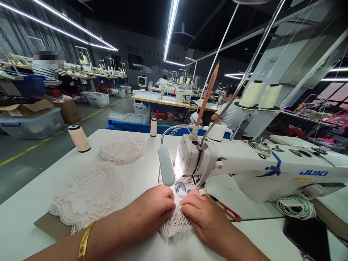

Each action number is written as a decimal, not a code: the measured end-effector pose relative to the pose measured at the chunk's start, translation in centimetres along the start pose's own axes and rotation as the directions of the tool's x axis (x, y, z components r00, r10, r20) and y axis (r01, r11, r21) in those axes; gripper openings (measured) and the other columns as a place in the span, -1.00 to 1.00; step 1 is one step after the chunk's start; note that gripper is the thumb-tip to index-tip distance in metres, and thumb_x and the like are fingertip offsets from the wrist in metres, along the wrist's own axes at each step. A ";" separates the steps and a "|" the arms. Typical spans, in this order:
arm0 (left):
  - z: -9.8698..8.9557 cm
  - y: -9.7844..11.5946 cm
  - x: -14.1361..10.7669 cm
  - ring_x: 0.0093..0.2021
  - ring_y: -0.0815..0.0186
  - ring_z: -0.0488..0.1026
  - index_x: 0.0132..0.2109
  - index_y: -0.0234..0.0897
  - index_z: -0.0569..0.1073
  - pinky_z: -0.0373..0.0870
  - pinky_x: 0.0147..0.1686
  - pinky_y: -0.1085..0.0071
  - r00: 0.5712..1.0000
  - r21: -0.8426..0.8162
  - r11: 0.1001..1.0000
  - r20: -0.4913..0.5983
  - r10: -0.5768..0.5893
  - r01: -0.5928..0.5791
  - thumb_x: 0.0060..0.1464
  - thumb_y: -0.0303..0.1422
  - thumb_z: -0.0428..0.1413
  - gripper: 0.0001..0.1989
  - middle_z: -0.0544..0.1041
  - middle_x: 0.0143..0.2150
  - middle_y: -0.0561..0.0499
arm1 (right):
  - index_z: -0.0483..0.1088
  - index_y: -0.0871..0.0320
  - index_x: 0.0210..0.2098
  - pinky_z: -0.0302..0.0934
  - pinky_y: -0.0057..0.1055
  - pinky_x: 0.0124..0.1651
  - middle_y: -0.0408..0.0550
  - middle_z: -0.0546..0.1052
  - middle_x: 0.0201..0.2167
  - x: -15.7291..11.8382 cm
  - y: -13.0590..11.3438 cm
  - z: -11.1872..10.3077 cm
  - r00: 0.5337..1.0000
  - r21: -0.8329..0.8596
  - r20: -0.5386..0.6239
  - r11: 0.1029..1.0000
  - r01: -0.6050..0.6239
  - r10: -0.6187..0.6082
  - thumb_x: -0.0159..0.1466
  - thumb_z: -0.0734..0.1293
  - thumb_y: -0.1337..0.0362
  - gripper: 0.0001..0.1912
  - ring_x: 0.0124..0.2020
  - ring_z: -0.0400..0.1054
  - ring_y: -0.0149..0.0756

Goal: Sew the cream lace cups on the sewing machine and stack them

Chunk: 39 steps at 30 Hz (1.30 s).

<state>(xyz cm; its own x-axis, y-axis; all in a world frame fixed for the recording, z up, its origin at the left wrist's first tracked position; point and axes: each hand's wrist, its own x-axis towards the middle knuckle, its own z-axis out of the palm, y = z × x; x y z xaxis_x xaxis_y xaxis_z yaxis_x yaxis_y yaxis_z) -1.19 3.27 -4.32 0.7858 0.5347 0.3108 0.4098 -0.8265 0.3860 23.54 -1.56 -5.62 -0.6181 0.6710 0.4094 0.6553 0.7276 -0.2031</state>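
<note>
Low in the middle of the frame, the left hand [152, 210] and right hand [202, 214] lie flat with fingers curled, pressing a white lace piece [175, 223] under the sewing machine [244, 163] needle. Red-handled snips [230, 212] lie just right; lace stacks [89, 194] sit left.

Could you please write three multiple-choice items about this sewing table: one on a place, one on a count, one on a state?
1. Where do the red-handled snips lie?
A. right of the right hand
B. beside the thread cone
C. on the far lace pile

2. How many lace piles lie left of the sewing machine, apart from the lace piece under the hands?
A. one
B. two
C. four

3. How is the left hand?
A. raised in the air
B. gripping the lamp
C. pressed down on the lace piece

Answers: 1 A, the snips stick out past the right hand. 2 B, a near and a far pile. 3 C, its fingers rest on the lace.
</note>
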 end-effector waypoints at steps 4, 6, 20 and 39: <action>0.7 0.3 -0.1 -0.20 0.25 0.52 -0.34 -0.25 0.53 0.36 -0.21 0.37 0.998 0.019 0.999 -0.054 0.045 -0.044 0.18 -0.60 0.22 -0.82 0.64 -0.18 0.03 | 0.45 0.01 -0.16 0.22 -0.28 -0.11 -0.13 0.59 -0.28 -0.4 0.5 0.0 0.997 -0.085 0.054 0.995 -0.050 0.055 0.37 0.25 0.58 -0.68 -0.22 0.42 -0.18; 0.8 0.6 -0.1 -0.24 0.26 0.50 -0.36 -0.26 0.51 0.35 -0.23 0.37 0.995 0.031 0.998 -0.075 0.062 -0.059 0.22 -0.59 0.20 -0.80 0.63 -0.22 0.02 | 0.44 0.01 -0.17 0.20 -0.28 -0.13 -0.13 0.57 -0.30 -0.6 0.7 0.0 0.997 -0.103 0.056 0.993 -0.051 0.057 0.39 0.24 0.58 -0.69 -0.24 0.40 -0.19; 1.2 0.3 -0.1 -0.22 0.24 0.48 -0.28 -0.26 0.53 0.32 -0.24 0.32 0.997 0.105 0.994 -0.071 0.013 -0.006 0.26 -0.54 0.23 -0.86 0.64 -0.16 0.04 | 0.41 0.03 -0.20 0.22 -0.28 -0.11 -0.12 0.54 -0.28 -0.2 1.0 0.2 0.995 -0.145 0.038 0.986 -0.085 0.091 0.33 0.24 0.62 -0.67 -0.19 0.38 -0.15; 1.5 1.1 -0.9 -0.36 0.31 0.41 -0.38 -0.22 0.43 0.25 -0.29 0.29 0.968 0.066 0.972 -0.102 0.231 -0.225 0.09 -0.63 0.14 -0.79 0.63 -0.29 0.07 | 0.46 0.05 -0.07 0.28 -0.26 -0.08 -0.11 0.62 -0.14 -0.3 -0.4 -1.2 0.994 0.118 0.068 0.990 0.073 -0.082 0.45 0.21 0.55 -0.69 -0.13 0.39 -0.20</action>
<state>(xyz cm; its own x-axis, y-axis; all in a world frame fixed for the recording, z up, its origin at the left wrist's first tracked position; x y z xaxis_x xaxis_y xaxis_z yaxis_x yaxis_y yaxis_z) -0.73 1.65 -5.53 0.8076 0.3443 0.4788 0.2518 -0.9355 0.2478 23.96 -2.18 -4.61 -0.6978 0.6176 0.3629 0.5524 0.7865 -0.2762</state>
